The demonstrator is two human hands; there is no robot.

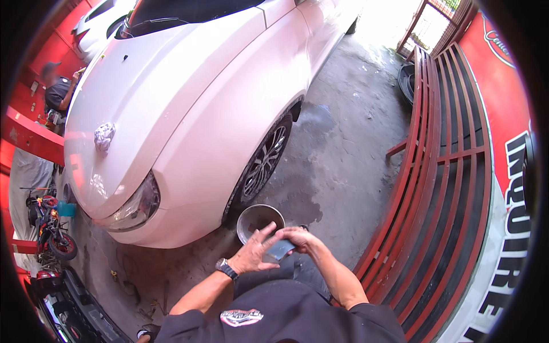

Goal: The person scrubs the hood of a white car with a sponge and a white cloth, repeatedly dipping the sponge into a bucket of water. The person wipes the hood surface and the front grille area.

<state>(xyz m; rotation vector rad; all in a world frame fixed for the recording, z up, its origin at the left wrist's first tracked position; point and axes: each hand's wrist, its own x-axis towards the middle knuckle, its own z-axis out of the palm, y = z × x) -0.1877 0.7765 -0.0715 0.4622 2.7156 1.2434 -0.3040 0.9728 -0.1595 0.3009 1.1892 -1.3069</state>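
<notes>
Pad (280, 250), flat and blue-gray, is clasped by the right hand (299, 237) on the near side of a round basin (250, 220), as the left hand (248, 257) splays its fingers beside it, contact unclear. A white car (217, 108) stands left, a slatted red bench (420, 166) right.

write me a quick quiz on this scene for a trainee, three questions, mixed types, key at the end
1. True or false: a crumpled pale wad lies on the hood of the glossy white car.

2. Multiple choice: what does the person's right hand hold?
A. a long yellow brush
B. a flat blue-grey rectangular pad
C. a round green bottle

3. Fill in: the dark-strapped wristwatch is worn on the person's ____ wrist.

Key: 1. True; 2. B; 3. left
</notes>
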